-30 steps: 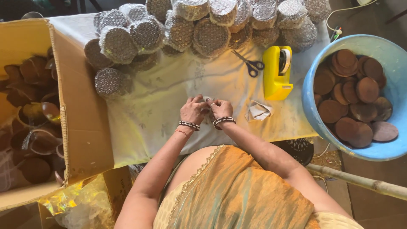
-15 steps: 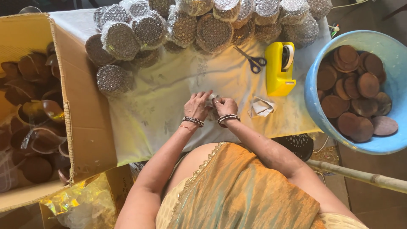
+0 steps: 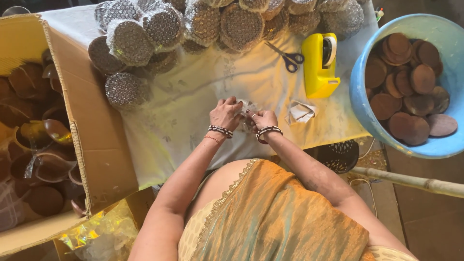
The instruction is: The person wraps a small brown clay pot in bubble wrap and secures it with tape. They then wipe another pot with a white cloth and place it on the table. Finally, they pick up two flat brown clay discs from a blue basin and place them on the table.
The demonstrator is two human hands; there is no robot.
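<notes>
We pinch a small clear scrap of wrap (image 3: 245,107) at the worktop (image 3: 193,111) centre, left hand (image 3: 226,114) and right hand (image 3: 262,119) both closed on it. The step appears to be wrapping. At twelve o'clock, bubble-wrapped discs (image 3: 164,26); at two, a yellow tape dispenser (image 3: 319,65); at three, a blue tub (image 3: 360,104) of brown clay discs.

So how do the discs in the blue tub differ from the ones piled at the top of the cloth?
The discs in the blue tub are bare, dark brown and matte; the piled discs are wrapped in shiny bubble wrap. The tub's lie flat and overlapping inside the blue tub; the wrapped ones mostly stand on edge, leaning together on the cloth. Both sets are round and of similar size.
</notes>
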